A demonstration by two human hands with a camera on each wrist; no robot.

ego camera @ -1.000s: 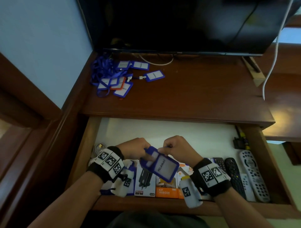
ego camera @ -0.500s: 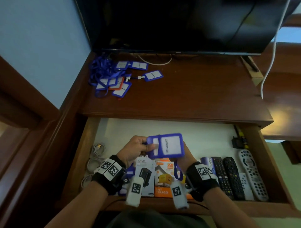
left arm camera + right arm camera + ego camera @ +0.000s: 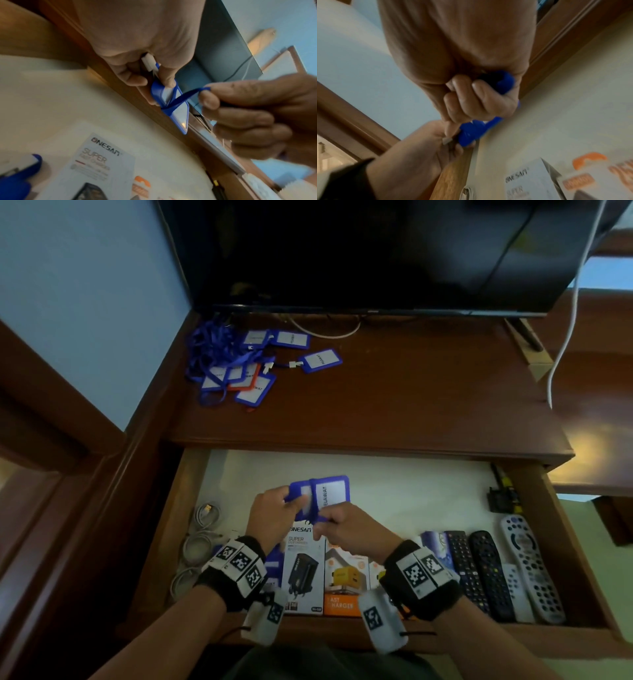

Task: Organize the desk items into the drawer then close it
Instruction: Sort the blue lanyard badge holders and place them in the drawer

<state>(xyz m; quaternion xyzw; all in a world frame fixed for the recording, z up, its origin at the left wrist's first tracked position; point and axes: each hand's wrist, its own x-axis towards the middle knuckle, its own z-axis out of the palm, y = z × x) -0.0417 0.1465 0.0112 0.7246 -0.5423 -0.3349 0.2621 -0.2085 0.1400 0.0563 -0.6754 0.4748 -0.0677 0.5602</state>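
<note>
Presently, above the open drawer (image 3: 191, 508), left hand (image 3: 274, 513) pinches blue badge holder (image 3: 329, 494) marked "ELAWAT"; right hand (image 3: 346, 525) grips its lanyard (image 3: 185, 96). "ONESAM SUPER" charger box (image 3: 303, 570) at 6 o'clock.

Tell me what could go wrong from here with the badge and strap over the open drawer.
1. The right hand pulls the blue lanyard taut around the badge holder, which the left hand pinches at its clip end; the wrap may slip off and unwind.
2. More tangled badges remain on the desk; closing the drawer now would leave them out.
</note>
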